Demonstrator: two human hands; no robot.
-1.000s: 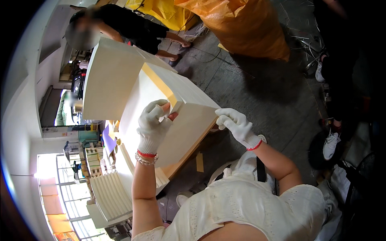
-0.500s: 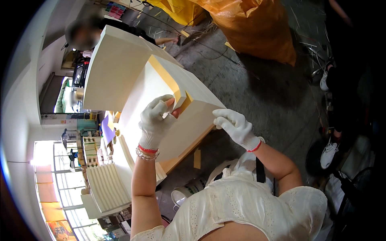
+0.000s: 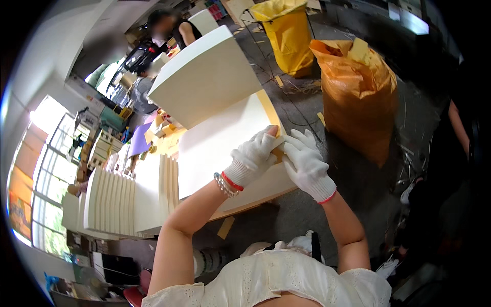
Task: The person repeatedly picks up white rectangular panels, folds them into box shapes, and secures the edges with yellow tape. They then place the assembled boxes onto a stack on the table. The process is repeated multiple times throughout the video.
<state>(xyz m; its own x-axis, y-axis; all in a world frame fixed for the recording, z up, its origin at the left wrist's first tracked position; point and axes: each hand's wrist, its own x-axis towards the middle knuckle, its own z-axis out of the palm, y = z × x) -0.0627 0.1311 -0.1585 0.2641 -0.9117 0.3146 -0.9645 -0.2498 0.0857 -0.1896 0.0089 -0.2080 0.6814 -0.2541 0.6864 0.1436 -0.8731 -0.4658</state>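
the white panel (image 3: 220,143) is laid flat at the right end of the bench (image 3: 255,203), its near side close to the bench's near edge. along the panel's right-hand edge a yellow strip (image 3: 268,108) is seen, running from the foot of the upright panel (image 3: 207,79) toward the near right corner, where both hands are met. by the left hand (image 3: 253,156) the strip seems to be pinched at that corner, with the fingers curled and a bare fingertip showing. the right hand (image 3: 307,163) is held just beside it with fingers loosely extended; whether anything is gripped under them cannot be told.

the strip is probably best kept in line with the panel's edge, with a light, even pull, so that no slant or wrinkle is set in. at the corner, pressure should be applied gradually with the pads of the fingers, and the end should be steadied by one hand while it is smoothed by the other. the panel itself should be kept from sliding toward the bench's right edge, and the upright panel should not be nudged, since it could be tipped.
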